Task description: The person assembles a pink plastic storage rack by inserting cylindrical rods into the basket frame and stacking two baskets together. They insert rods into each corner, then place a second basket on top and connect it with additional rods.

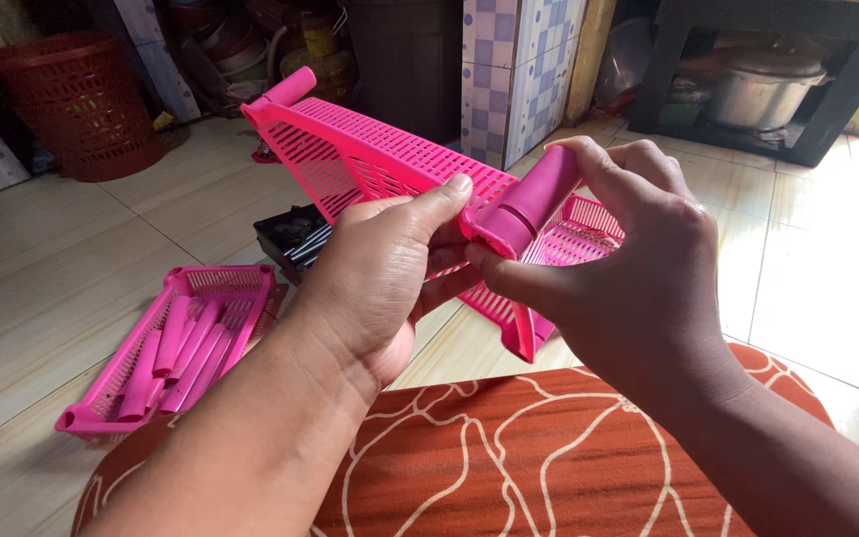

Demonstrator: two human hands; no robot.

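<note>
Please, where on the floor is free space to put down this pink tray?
Bare tiles lie between the red basket and the pink tray with tubes, and at far right beside the orange mat. Crowded: under both hands, around the black object.

You have no packages, labels, signs or screens in view that can be made out. The clutter at the far wall is too dark and small to tell whether anything there is wrapped or labelled.
</note>
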